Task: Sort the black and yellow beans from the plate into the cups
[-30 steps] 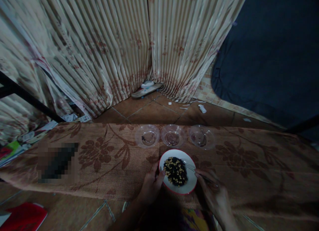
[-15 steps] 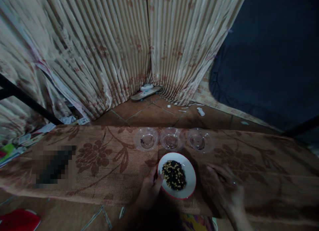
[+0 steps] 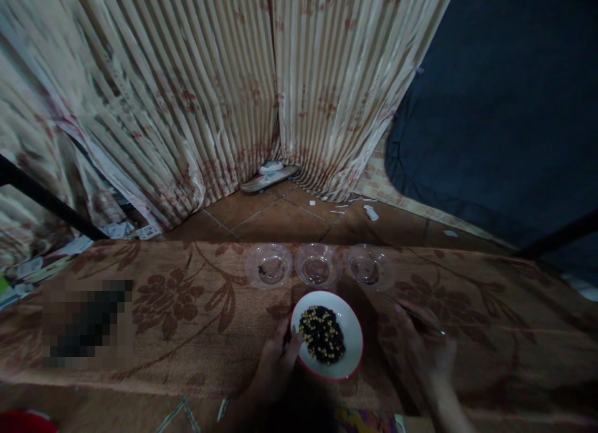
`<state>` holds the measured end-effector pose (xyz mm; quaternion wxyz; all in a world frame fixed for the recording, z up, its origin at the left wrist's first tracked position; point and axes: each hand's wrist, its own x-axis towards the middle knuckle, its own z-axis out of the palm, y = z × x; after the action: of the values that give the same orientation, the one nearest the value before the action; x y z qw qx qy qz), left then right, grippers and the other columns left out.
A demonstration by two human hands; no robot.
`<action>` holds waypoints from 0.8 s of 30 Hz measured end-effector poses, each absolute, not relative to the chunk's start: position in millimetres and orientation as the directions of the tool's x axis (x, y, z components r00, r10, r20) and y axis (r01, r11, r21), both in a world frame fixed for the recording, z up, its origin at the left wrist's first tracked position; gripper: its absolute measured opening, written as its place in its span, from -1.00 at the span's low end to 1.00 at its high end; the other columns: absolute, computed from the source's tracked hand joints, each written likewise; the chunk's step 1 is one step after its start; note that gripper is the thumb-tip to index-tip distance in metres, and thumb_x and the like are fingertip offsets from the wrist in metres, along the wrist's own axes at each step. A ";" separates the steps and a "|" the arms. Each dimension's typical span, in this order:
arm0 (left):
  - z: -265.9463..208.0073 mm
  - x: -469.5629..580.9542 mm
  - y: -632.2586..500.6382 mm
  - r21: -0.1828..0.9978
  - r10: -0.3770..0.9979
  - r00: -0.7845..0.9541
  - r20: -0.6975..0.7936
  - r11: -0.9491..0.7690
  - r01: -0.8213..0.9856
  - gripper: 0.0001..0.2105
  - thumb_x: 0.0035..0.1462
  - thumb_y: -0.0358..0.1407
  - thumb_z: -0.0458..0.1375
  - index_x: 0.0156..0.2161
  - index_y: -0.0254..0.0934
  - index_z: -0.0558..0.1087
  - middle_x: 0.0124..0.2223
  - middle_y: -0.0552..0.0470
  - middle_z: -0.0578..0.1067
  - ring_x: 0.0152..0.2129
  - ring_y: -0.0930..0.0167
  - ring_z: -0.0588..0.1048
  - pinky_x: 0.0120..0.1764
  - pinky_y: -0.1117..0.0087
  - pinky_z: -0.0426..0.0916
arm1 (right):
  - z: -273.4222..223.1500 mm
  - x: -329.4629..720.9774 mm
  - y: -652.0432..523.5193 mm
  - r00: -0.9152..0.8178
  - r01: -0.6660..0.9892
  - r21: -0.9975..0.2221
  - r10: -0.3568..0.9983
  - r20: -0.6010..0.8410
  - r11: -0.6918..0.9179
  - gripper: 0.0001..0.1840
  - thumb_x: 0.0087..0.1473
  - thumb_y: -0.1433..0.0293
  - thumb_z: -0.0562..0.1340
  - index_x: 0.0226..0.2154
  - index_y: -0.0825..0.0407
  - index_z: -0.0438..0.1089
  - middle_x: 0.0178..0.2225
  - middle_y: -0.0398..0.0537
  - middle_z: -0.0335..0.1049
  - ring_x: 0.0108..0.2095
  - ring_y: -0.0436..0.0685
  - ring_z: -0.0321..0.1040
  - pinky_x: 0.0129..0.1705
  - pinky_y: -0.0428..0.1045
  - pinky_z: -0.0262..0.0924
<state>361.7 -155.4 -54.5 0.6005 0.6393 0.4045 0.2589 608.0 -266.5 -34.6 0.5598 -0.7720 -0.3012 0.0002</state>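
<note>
A white bowl with a red rim [image 3: 352, 339] holds dark beans mixed with yellow kernels [image 3: 322, 334]. My left hand [image 3: 279, 358] grips the bowl's left edge, thumb over the rim and fingers outside. Right of the bowl, apart from it, my right hand [image 3: 427, 352] hovers low over the cloth, dim and blurred. Its fingers look closed around something thin with a bright glint, whose kind I cannot make out. Behind the bowl stand three clear plastic bowls in a row: a left one [image 3: 270, 281] with dark bits inside, a middle one [image 3: 316, 282] and a right one [image 3: 367, 278].
A brown flowered cloth [image 3: 187, 352] covers the low table. At its left lies a dark pixelated object [image 3: 91, 321]. Beyond are a skateboard [image 3: 268, 180], a white bottle [image 3: 370, 213] on the tiled floor, striped curtains [image 3: 210, 96] and papers [image 3: 147, 232] at the left.
The whole view has shifted slightly, so things appear a little further left and lower. My left hand stays on the bowl; my right hand remains beside it, still blurred.
</note>
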 end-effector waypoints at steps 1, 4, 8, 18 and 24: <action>-54.6 361.2 -154.6 0.977 0.821 0.548 -0.163 0.056 0.207 -0.59 0.21 -0.14 0.04 0.11 -0.28 0.33 -0.11 -0.05 0.57 -0.25 0.31 0.51 -0.10 0.35 0.37 | -35.0 600.5 -270.3 0.832 0.423 -0.886 0.470 0.295 -0.192 -0.66 -0.02 0.13 0.27 -0.32 0.05 0.52 -0.22 0.09 0.51 -0.19 0.24 0.43 -0.17 0.10 0.29; -53.2 360.3 -153.3 0.973 0.802 0.565 -0.193 0.081 0.217 -0.59 0.20 -0.15 0.04 0.11 -0.28 0.33 -0.13 -0.04 0.58 -0.24 0.31 0.52 -0.13 0.37 0.38 | -36.4 579.5 -280.8 0.831 0.332 -0.916 0.529 0.171 -0.225 -0.67 -0.04 0.13 0.30 -0.32 0.03 0.53 -0.24 0.06 0.53 -0.24 0.22 0.45 -0.24 0.07 0.33; -53.1 360.1 -153.7 0.965 0.808 0.550 -0.210 0.083 0.247 -0.57 0.19 -0.16 0.04 0.13 -0.27 0.32 -0.17 -0.02 0.58 -0.30 0.33 0.52 -0.20 0.39 0.38 | -37.5 561.4 -289.0 0.764 0.340 -0.903 0.637 0.103 -0.262 -0.72 -0.02 0.14 0.28 -0.35 0.00 0.53 -0.26 0.03 0.52 -0.23 0.21 0.45 -0.27 0.03 0.36; -58.3 360.6 -155.0 0.970 0.815 0.549 -0.183 0.061 0.234 -0.58 0.19 -0.15 0.04 0.12 -0.27 0.31 -0.22 0.00 0.57 -0.39 0.38 0.51 -0.31 0.44 0.39 | -45.2 555.4 -287.7 0.677 0.411 -0.866 0.732 0.082 -0.283 -0.70 0.06 0.12 0.22 -0.32 -0.03 0.52 -0.19 0.00 0.47 -0.14 0.18 0.40 -0.11 0.05 0.32; -57.7 359.9 -155.3 0.974 0.799 0.575 -0.177 0.058 0.220 -0.57 0.21 -0.15 0.02 0.13 -0.28 0.29 -0.24 -0.01 0.57 -0.42 0.38 0.50 -0.29 0.41 0.40 | -45.8 553.5 -287.3 0.682 0.405 -0.868 0.727 0.077 -0.287 -0.67 0.03 0.09 0.23 -0.35 -0.01 0.52 -0.20 0.03 0.46 -0.15 0.20 0.40 -0.14 0.05 0.33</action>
<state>359.9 -155.3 -57.7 0.6105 0.6441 0.3952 0.2372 553.5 -287.3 -45.8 0.4755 -0.7841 -0.3610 0.1696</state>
